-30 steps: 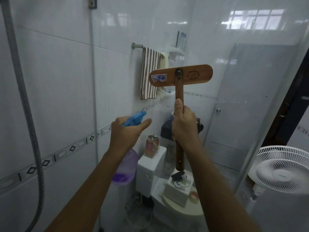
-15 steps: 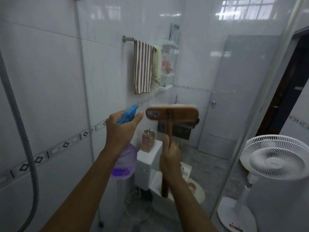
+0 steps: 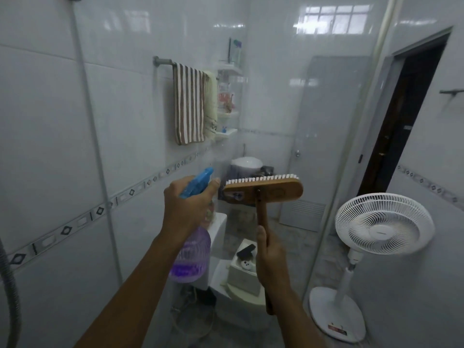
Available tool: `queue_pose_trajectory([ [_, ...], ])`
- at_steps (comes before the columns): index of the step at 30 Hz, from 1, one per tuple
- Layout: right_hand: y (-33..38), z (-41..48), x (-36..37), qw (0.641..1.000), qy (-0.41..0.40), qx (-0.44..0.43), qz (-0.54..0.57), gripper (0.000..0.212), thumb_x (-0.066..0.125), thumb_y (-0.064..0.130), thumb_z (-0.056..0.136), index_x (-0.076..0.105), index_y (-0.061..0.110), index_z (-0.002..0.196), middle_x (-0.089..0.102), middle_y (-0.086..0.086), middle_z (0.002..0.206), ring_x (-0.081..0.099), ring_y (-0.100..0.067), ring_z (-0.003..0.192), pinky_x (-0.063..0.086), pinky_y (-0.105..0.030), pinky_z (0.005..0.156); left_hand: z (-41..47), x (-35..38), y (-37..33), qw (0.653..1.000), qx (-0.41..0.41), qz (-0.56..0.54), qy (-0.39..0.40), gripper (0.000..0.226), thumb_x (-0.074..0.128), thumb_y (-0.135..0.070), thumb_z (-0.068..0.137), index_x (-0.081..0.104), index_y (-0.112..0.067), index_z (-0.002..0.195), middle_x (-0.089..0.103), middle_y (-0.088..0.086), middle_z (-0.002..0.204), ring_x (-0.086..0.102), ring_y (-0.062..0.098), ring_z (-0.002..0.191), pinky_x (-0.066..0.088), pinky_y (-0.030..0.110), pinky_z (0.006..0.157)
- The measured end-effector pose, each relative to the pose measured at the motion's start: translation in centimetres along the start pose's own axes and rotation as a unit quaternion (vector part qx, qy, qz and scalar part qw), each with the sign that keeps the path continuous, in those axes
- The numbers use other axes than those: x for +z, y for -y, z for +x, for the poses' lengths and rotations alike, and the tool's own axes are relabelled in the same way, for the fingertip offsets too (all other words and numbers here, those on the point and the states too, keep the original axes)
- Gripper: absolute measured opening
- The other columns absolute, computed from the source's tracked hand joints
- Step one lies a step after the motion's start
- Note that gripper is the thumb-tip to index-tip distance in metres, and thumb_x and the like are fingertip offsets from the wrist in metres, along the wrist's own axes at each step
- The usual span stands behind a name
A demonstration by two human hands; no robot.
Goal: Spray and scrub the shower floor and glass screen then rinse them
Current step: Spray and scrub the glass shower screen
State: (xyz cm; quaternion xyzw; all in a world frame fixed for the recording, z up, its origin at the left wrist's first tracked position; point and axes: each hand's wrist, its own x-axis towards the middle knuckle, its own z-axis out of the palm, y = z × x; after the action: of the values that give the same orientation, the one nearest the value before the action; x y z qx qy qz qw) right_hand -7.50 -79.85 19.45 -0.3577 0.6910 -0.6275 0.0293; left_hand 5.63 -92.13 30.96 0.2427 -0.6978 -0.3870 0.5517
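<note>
My left hand (image 3: 187,204) grips a spray bottle (image 3: 192,254) with a blue trigger head and purple liquid, its nozzle aimed at the glass screen (image 3: 276,96) in front of me. My right hand (image 3: 270,259) holds the wooden handle of a scrub brush (image 3: 263,190). The brush's flat wooden head stands upright just right of the nozzle, white bristles turned toward the glass. The shower floor is out of sight.
Beyond the glass hang striped towels (image 3: 192,104) on a rail, beside a corner shelf (image 3: 228,96). Below stand a toilet (image 3: 241,280) with a box on its lid and a basin. A white pedestal fan (image 3: 376,224) stands right. A shower hose (image 3: 10,297) hangs left.
The brush has come down from head height to the level of the spray nozzle, and its bristles now show along the top edge. My left hand keeps the bottle raised in about the same place.
</note>
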Motion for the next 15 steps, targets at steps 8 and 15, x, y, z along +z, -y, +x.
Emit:
queue_pose_trajectory([
  [8,12.3,9.5,-7.1,0.986,-0.115,-0.121,0.009,0.043,0.036,0.050,0.104,0.050,0.024,0.073,0.046,0.003,0.058,0.047,-0.017,0.052,0.043,-0.035,0.051,-0.7,2.7,-1.3,0.998,0.039,-0.006,0.043,0.024,0.073,-0.028,0.088,0.061,-0.020,0.069,0.056,-0.002,0.057,0.055,0.006,0.049,0.044,0.012,0.044],
  [15,4.9,4.6,-7.1,0.993,-0.092,-0.075,-0.017,0.039,0.038,0.051,0.100,0.051,0.027,0.071,0.048,0.012,0.053,0.045,0.000,0.048,0.037,-0.020,0.049,-2.1,4.7,-0.9,0.997,0.013,-0.016,0.075,0.026,0.071,-0.035,0.086,0.065,-0.011,0.081,0.058,-0.001,0.061,0.057,0.006,0.049,0.044,0.012,0.045],
])
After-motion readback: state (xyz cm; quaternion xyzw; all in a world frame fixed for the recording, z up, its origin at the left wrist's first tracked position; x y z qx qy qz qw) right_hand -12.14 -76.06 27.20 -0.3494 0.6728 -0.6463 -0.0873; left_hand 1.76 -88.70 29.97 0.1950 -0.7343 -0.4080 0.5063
